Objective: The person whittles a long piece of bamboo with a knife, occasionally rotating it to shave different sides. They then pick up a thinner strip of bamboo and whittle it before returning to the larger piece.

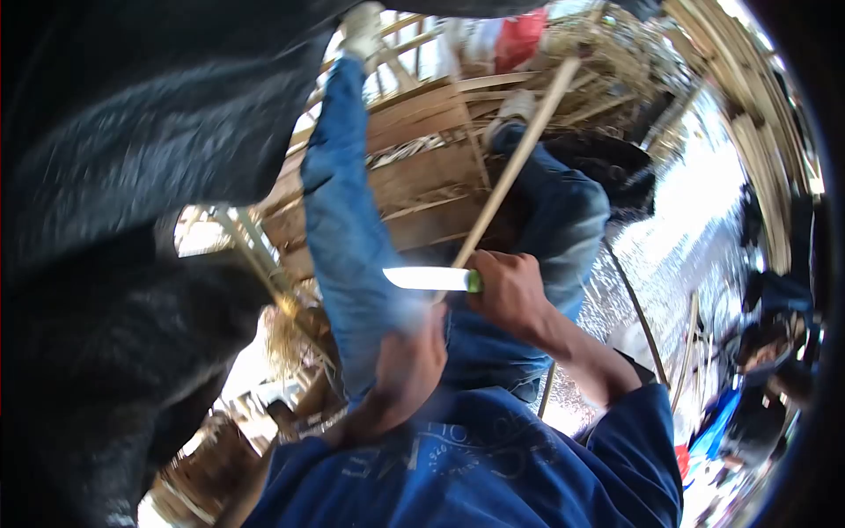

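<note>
My right hand is wrapped round the green handle of a knife, whose bright blade points left above my lap. A long thin wooden strip slants from the upper right down behind the blade, and its lower end comes to my left hand. The fingers of my left hand are closed round that end, just below the blade, and look slightly blurred. Where the blade meets the strip, I cannot tell whether they touch.
Wooden boards lie between my legs. Shavings are heaped at the top, and long wooden strips stand at the upper right. A dark sheet fills the left. Another person is at the far right.
</note>
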Tool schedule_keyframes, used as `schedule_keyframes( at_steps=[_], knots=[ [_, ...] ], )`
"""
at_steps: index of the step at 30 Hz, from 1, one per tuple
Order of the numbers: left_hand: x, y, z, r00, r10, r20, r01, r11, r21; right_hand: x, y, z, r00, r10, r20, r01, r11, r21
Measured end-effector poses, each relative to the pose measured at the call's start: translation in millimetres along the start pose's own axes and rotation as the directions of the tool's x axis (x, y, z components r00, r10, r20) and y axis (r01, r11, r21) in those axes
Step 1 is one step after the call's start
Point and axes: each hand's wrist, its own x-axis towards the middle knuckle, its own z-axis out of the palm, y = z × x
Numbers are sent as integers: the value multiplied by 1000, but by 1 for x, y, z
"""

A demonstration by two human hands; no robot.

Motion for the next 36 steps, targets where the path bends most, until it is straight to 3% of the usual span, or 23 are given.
schedule_keyframes(
  at_steps=[2, 5, 11, 13, 19, 21, 22, 26, 31, 36],
  knots=[
    [-4, 0, -6, 990, -133, 49, 137, 987, -80, 10, 3, -8, 995, -91, -43, 88, 993, -85],
    [-2, 4, -14, 972, -202, 122, 211, 975, -70, 20, 16, -6, 974, -185, -134, 163, 973, -163],
    [8, 3, -19, 976, -212, 46, 215, 973, -83, 54, 28, -5, 947, -243, -211, 170, 934, -316],
    [8, 0, -19, 976, -215, 42, 218, 972, -86, 56, 26, -4, 947, -255, -196, 193, 939, -286],
    [17, -16, -11, 974, -220, 46, 224, 966, -126, 56, 34, 13, 980, -143, -139, 96, 949, -300],
    [11, -35, 1, 965, -243, 100, 254, 959, -123, 39, 26, 19, 993, 47, 105, -16, 958, -285],
    [6, -41, 8, 982, -187, 32, 190, 968, -167, 28, 26, 29, 990, 93, 107, -68, 973, -222],
    [5, -49, 21, 968, -241, 73, 250, 953, -171, 4, 17, 55, 965, 230, 126, -218, 971, -100],
    [12, -53, 20, 932, -309, 187, 335, 934, -125, 22, 31, 64, 961, 276, 28, -270, 953, -134],
    [24, -62, 30, 956, -273, 102, 283, 954, -98, 37, 56, 83, 971, 239, -22, -239, 952, -191]
  ],
)
